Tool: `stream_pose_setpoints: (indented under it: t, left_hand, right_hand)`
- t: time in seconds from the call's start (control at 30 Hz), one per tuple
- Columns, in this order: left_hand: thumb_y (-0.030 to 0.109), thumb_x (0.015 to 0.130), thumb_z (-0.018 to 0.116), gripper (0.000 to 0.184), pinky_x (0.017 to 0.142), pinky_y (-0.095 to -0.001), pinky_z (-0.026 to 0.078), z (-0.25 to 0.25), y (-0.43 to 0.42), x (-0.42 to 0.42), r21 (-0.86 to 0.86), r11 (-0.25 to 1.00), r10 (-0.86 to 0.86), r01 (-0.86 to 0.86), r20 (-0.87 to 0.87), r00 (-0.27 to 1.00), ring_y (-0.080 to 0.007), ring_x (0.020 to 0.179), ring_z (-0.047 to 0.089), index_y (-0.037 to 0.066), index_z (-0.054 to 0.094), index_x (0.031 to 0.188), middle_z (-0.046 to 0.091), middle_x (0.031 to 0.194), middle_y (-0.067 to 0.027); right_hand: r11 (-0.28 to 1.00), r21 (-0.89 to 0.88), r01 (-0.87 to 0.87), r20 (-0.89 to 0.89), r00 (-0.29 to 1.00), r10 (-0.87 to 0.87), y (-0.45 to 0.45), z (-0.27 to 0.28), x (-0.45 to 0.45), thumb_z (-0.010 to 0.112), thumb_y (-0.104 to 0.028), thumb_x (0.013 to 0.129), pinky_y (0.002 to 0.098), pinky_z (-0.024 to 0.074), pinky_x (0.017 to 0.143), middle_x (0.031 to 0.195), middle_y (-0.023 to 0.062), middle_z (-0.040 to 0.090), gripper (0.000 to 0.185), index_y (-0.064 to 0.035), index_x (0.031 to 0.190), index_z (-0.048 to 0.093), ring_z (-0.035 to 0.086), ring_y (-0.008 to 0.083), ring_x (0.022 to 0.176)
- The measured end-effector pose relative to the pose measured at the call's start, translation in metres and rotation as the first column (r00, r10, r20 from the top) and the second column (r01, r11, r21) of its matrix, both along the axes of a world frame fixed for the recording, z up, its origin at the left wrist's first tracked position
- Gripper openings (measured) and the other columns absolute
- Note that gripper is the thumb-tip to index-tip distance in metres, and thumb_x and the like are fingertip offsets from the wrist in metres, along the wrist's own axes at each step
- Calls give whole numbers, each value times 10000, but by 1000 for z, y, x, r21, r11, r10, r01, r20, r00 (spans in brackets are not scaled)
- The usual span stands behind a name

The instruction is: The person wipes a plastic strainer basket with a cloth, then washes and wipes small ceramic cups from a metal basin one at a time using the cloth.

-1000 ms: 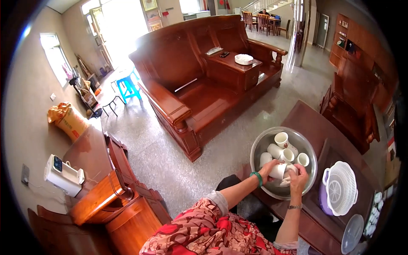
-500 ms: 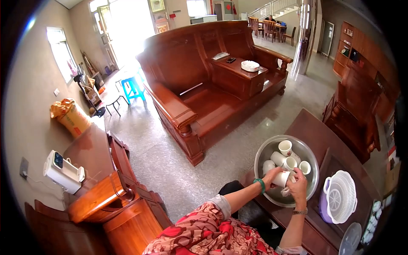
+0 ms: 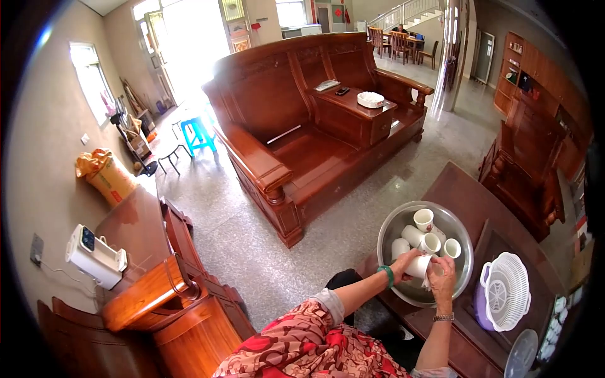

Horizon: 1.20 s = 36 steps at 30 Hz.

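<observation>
My left hand [image 3: 403,264], with a green bangle at the wrist, is closed round a white cup [image 3: 418,267] held over a metal basin [image 3: 467,264]. From the right, my right hand [image 3: 442,277] is closed against the same cup, with a pale cloth [image 3: 426,283] partly hidden beneath its fingers. Several more white cups lie or stand in the basin beyond my hands, among them an upright-facing one [image 3: 423,218] at the far side and a smaller one [image 3: 452,247] at the right.
The basin rests on a dark wooden table [image 3: 455,183]. To its right are a white basket [image 3: 506,291] with a purple one beneath and a clear lid [image 3: 522,355]. A wooden sofa [image 3: 283,107] stands across the floor. A person [image 3: 401,28] sits far back.
The view has shifted slightly since the first frame. My hands have turned the held cup, and my right fingers and the cloth have moved round it.
</observation>
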State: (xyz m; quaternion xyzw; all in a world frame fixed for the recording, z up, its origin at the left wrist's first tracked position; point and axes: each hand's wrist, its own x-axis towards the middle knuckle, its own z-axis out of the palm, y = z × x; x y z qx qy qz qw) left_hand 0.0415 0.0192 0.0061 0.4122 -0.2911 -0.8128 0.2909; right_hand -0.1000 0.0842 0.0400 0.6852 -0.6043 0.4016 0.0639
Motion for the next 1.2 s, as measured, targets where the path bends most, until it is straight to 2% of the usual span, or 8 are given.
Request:
stream_pose_setpoints:
  t: [0.1,0.43,0.6,0.67,0.87,1.0,1.07,1.2]
  left_hand:
    - [484,710,558,420,434,-269,331,7,2,3,-18,1000,-8,7,-31,999,-162,644,534,160,581,977,579,830,-49]
    - [465,721,550,382,442,-268,333,-2,-2,1,-22,999,-32,32,-4,999,-148,637,527,169,576,960,569,775,-28]
    - [469,732,534,364,490,-288,354,6,-1,5,99,991,92,-87,-44,995,-143,636,523,180,595,944,572,786,-18]
    - [466,736,532,358,488,-289,355,5,0,4,106,991,90,-82,-73,993,-142,640,524,182,597,944,573,789,-16]
    - [443,743,540,357,480,-307,361,7,2,2,8,1000,16,-16,28,999,-163,663,527,168,579,967,569,814,-30]
    - [429,728,565,368,469,-312,362,14,6,2,-123,992,10,-3,52,999,-187,675,528,137,568,954,559,804,-54]
    - [427,728,570,363,449,-302,352,14,6,2,-131,991,5,2,54,999,-181,657,529,137,563,946,552,796,-50]
    - [415,752,562,369,431,-289,382,2,5,-1,-163,984,73,-65,40,997,-175,583,543,117,569,970,563,792,-59]
  right_hand:
    - [956,272,-112,663,742,-102,-6,-15,3,683,-226,771,336,478,689,903,157,611,279,0,894,576,613,295,741]
    - [971,233,54,178,979,-98,2,-1,12,641,-190,781,386,467,654,741,190,607,272,11,936,543,614,319,712]
    - [845,395,-360,476,867,147,17,18,4,646,-191,778,364,479,781,1094,203,568,491,-15,1214,503,606,323,902]
    - [854,388,-346,230,934,274,20,22,1,637,-171,772,355,457,851,1216,188,497,536,-22,1260,473,585,318,972]
    - [814,504,-289,113,956,270,12,24,-12,621,-89,701,364,463,828,1012,162,609,499,-38,1192,544,609,265,932]
    - [697,638,-328,435,900,25,15,68,11,621,-92,699,372,486,672,829,178,645,335,-20,1026,619,635,319,767]
    - [883,450,-137,72,990,117,3,19,-2,631,-241,766,434,473,717,905,217,621,377,-51,1074,529,615,344,833]
    - [919,391,-47,258,964,-60,3,8,9,688,-214,723,413,467,667,776,201,617,345,-57,975,511,618,351,739]
